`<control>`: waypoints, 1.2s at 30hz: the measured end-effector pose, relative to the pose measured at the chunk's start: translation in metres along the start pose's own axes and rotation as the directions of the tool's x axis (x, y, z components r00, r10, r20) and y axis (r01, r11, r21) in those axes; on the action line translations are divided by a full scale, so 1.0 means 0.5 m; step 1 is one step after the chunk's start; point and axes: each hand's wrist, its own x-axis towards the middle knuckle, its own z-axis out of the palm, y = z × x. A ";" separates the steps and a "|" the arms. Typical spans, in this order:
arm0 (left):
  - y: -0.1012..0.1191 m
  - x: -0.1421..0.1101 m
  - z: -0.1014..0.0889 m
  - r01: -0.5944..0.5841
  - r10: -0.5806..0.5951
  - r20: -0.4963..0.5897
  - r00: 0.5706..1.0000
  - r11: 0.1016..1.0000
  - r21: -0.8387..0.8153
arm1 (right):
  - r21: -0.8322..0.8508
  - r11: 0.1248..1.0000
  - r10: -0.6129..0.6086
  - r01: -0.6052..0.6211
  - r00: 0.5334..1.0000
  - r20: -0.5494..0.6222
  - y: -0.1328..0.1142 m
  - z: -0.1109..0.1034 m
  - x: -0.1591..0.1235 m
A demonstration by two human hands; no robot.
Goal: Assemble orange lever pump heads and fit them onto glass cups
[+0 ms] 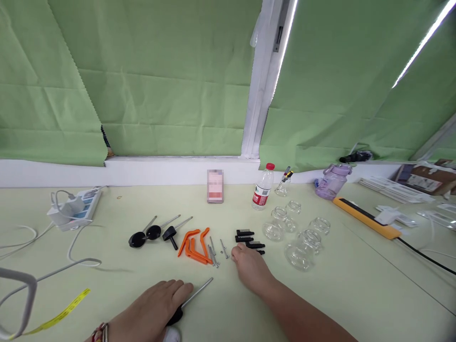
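My left hand (158, 304) lies palm down on the table, fingers stretched out and close together. Beside its thumb is a metal rod (199, 289) with a black end part (175, 315), which the hand partly hides. My right hand (249, 267) is curled with its fingertips pressed together at the tabletop; anything between them is hidden. Just past it lie several small black comb-like pieces (244, 239), one partly covered by the hand. To its left are several screws (213, 251) and small bits of hardware. Several bent orange pieces (194, 254) lie further left.
Three black round parts with metal rods (154, 232) lie at left. Several clear glass jars (299, 254) stand at right, near a capped bottle (262, 187). Behind are a phone (215, 186) and a purple bottle (333, 181). Power strips (366, 217) and cables flank the table.
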 end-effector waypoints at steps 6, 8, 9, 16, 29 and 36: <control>0.001 0.018 0.000 -0.035 0.028 -0.029 0.999 0.962 -0.272 | 0.329 0.944 0.053 -0.012 0.992 -0.116 -0.002 -0.010 -0.008; 0.010 0.029 -0.007 -0.036 0.017 -0.046 0.999 0.898 -0.440 | 0.508 0.860 0.105 -0.042 0.990 -0.095 -0.001 -0.010 -0.009; 0.015 0.035 -0.010 -0.042 0.015 -0.055 0.998 0.837 -0.546 | 0.600 0.797 0.133 -0.069 0.989 -0.063 -0.002 -0.010 -0.008; 0.006 0.089 0.017 -0.073 -0.112 -0.088 0.990 0.132 -0.989 | 0.921 0.342 0.184 -0.185 0.975 0.127 -0.012 -0.021 -0.011; -0.033 0.120 0.044 -0.119 -0.172 -0.116 0.978 -0.008 -0.993 | 0.935 0.221 0.176 -0.279 0.954 0.243 -0.016 -0.012 -0.008; -0.035 0.123 0.043 -0.099 -0.132 -0.096 0.987 -0.020 -0.995 | 0.955 0.165 0.195 -0.248 0.957 0.215 -0.014 0.004 -0.001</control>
